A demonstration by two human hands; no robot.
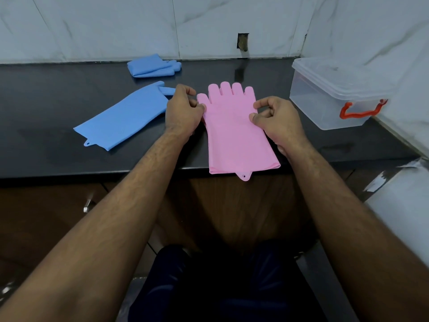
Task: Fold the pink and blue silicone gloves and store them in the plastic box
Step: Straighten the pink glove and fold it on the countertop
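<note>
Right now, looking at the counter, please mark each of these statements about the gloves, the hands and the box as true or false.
1. Both hands pinch the pink glove. True: the left hand and right hand hold the pink glove at its side edges.
2. The plastic box is open. False: the plastic box has its lid on.
3. A folded blue glove lies near the wall. True: the folded blue glove is at the back.
4. The flat blue glove lies right of the pink one. False: the flat blue glove lies on its left.
5. The pink glove is already folded. False: it lies flat, its cuff over the counter edge.
</note>
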